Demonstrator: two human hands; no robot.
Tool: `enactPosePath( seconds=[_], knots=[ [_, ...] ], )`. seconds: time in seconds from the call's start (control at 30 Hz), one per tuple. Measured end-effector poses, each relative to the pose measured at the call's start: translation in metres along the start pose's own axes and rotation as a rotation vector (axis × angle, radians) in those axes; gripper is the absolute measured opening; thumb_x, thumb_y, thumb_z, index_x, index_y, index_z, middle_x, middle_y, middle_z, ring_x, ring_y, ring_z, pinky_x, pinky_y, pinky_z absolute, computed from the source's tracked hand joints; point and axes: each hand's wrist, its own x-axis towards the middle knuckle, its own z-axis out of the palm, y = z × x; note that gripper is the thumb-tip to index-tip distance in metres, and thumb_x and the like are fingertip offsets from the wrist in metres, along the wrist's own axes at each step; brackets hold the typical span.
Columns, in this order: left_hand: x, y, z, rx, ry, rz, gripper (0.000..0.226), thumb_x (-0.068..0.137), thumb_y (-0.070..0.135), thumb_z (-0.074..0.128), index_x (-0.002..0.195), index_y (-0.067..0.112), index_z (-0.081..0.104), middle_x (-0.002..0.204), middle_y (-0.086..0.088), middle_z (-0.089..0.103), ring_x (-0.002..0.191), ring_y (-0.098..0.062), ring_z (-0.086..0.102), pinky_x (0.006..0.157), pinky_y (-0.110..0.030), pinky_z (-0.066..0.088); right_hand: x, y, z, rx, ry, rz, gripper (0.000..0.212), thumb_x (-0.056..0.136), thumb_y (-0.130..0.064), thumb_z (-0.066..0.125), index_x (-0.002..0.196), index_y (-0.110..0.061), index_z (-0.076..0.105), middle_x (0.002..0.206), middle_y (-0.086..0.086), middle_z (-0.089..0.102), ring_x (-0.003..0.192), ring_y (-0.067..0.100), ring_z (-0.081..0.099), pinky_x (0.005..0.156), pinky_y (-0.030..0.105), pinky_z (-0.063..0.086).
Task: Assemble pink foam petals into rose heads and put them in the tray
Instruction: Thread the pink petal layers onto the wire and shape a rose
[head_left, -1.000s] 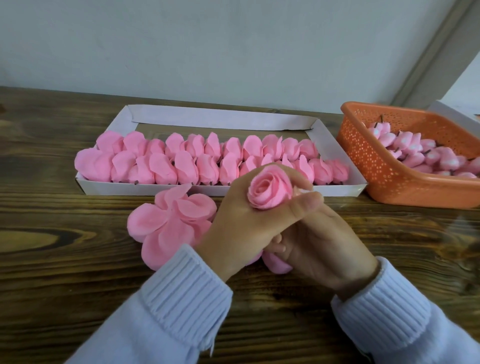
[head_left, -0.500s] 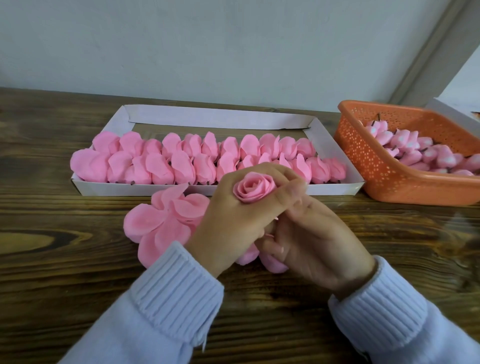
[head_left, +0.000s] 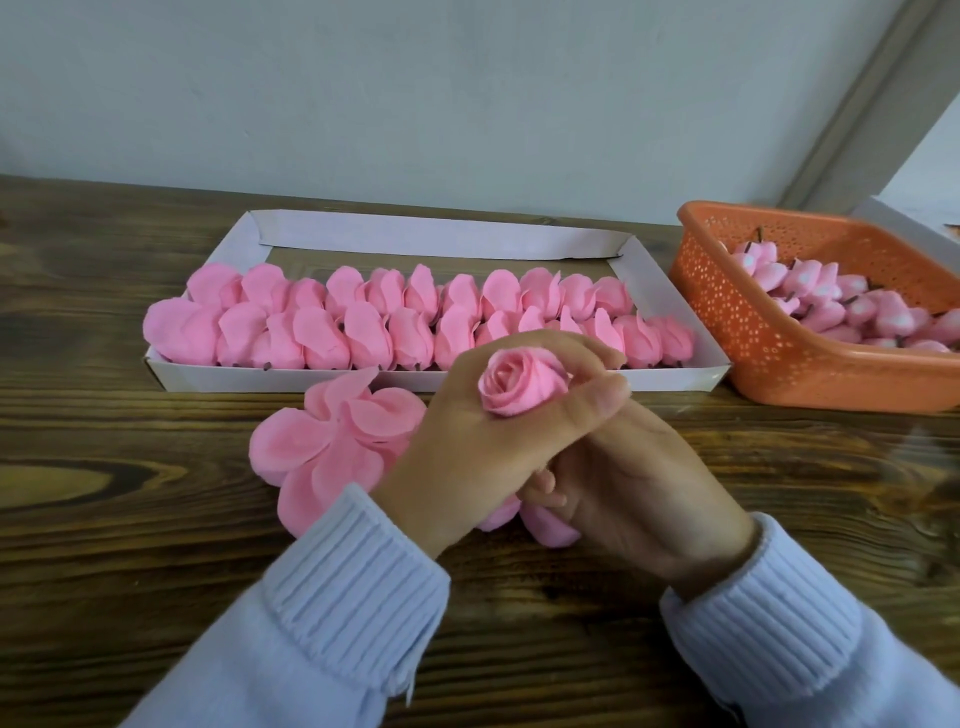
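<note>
Head view: left hand is pinching rolled pink foam rose bud; right hand grip hidden; loosening probably risks unrolling.

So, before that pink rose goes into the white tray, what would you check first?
1. Grip: left hand curls round the rose: ok.
2. Rose centre: spiral looks neatly rolled: ok.
3. Outer petals: some hang under the hands, half hidden: cannot tell.
4. Right hand: its hold is hidden beneath the left: cannot tell.
5. Room in the tray: bare floor behind the finished roses: ok.
6. Spare petals: pile lies beside the left hand: ok.
</note>
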Motion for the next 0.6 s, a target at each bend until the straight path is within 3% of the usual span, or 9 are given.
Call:
enactPosePath(
  seconds=[0.07, 0.13, 0.17, 0.27, 0.37, 0.43, 0.53, 0.57, 0.6],
  knots=[
    [-0.0002, 0.0008, 0.0014, 0.006, -0.012, 0.007, 0.007, 0.076, 0.025, 0.071, 0.071, 0.021, 0.071, 0.098, 0.001, 0.071, 0.051, 0.003, 0.061, 0.043, -0.018, 0.049, 0.0009, 0.0013, -0.0002, -0.017, 0.001, 0.024, 0.044, 0.093, -0.024, 0.04, 0.11, 0.016, 0.047, 0.072, 0.015, 0.051, 0.061, 0.018, 0.049, 0.054, 0.025, 0.039],
    [0.0007, 0.002, 0.001, 0.013, 0.009, -0.019, 0.012, 0.074, 0.033, 0.068, 0.062, 0.031, 0.069, 0.098, 0.004, 0.071, 0.064, -0.004, 0.066, 0.046, -0.038, 0.055, -0.0006, -0.0001, 0.0032, 0.028, -0.053, -0.02, 0.041, 0.088, -0.021, 0.047, 0.117, 0.008, 0.048, 0.085, 0.014, 0.056, 0.069, 0.015, 0.056, 0.058, 0.026, 0.039],
    [0.0011, 0.0022, 0.0003, 0.005, 0.023, -0.021, 0.015, 0.073, 0.036, 0.067, 0.059, 0.032, 0.067, 0.098, 0.006, 0.07, 0.065, -0.006, 0.066, 0.045, -0.039, 0.054, -0.0013, -0.0008, 0.0039, 0.05, -0.082, -0.049, 0.04, 0.085, -0.018, 0.05, 0.12, 0.003, 0.048, 0.091, 0.013, 0.057, 0.072, 0.013, 0.057, 0.061, 0.026, 0.04],
    [0.0004, 0.002, -0.0006, 0.018, 0.032, -0.002, 0.013, 0.07, 0.038, 0.068, 0.059, 0.031, 0.066, 0.097, 0.009, 0.071, 0.064, -0.005, 0.064, 0.043, -0.02, 0.044, -0.0014, -0.0012, 0.0044, 0.04, -0.065, -0.078, 0.048, 0.08, -0.015, 0.056, 0.121, 0.008, 0.043, 0.09, 0.017, 0.048, 0.072, 0.014, 0.053, 0.061, 0.025, 0.041],
    [-0.0014, 0.0012, 0.0021, -0.006, 0.004, 0.009, 0.007, 0.072, 0.033, 0.068, 0.066, 0.029, 0.069, 0.097, 0.007, 0.071, 0.046, -0.002, 0.058, 0.036, -0.015, 0.041, 0.0006, 0.0006, 0.0022, 0.001, -0.011, -0.026, 0.046, 0.085, -0.022, 0.051, 0.111, 0.015, 0.045, 0.073, 0.016, 0.051, 0.063, 0.017, 0.049, 0.057, 0.025, 0.039],
    [-0.0007, 0.0009, 0.003, -0.008, 0.013, 0.032, 0.009, 0.074, 0.03, 0.067, 0.067, 0.027, 0.071, 0.096, 0.005, 0.071, 0.051, 0.001, 0.061, 0.04, -0.017, 0.045, 0.0012, 0.0016, 0.0019, -0.006, -0.005, 0.002, 0.049, 0.088, -0.024, 0.047, 0.109, 0.02, 0.043, 0.078, 0.019, 0.051, 0.063, 0.02, 0.05, 0.056, 0.026, 0.039],
    [0.0006, 0.0001, 0.0028, 0.045, 0.056, 0.027, 0.013, 0.073, 0.035, 0.066, 0.06, 0.032, 0.068, 0.096, 0.005, 0.071, 0.082, -0.008, 0.068, 0.06, -0.051, 0.056, -0.0007, 0.0002, 0.0023, 0.09, -0.083, -0.039, 0.048, 0.083, -0.023, 0.064, 0.115, 0.01, 0.049, 0.092, 0.017, 0.056, 0.074, 0.016, 0.058, 0.062, 0.027, 0.042],
    [0.0003, 0.0002, 0.0025, 0.048, 0.062, 0.014, 0.014, 0.073, 0.037, 0.067, 0.059, 0.032, 0.066, 0.097, 0.005, 0.071, 0.084, -0.011, 0.068, 0.06, -0.06, 0.054, -0.0011, -0.0001, 0.0019, 0.108, -0.102, -0.052, 0.048, 0.081, -0.021, 0.069, 0.116, 0.006, 0.05, 0.093, 0.015, 0.058, 0.076, 0.016, 0.058, 0.064, 0.027, 0.043],
    [-0.0001, 0.0006, 0.0022, 0.036, 0.057, 0.003, 0.015, 0.072, 0.038, 0.067, 0.059, 0.031, 0.066, 0.098, 0.005, 0.071, 0.079, -0.01, 0.068, 0.054, -0.059, 0.054, -0.0012, -0.0008, 0.0018, 0.116, -0.105, -0.05, 0.049, 0.08, -0.021, 0.071, 0.115, 0.005, 0.049, 0.09, 0.016, 0.057, 0.075, 0.016, 0.058, 0.064, 0.027, 0.044]
  ],
)
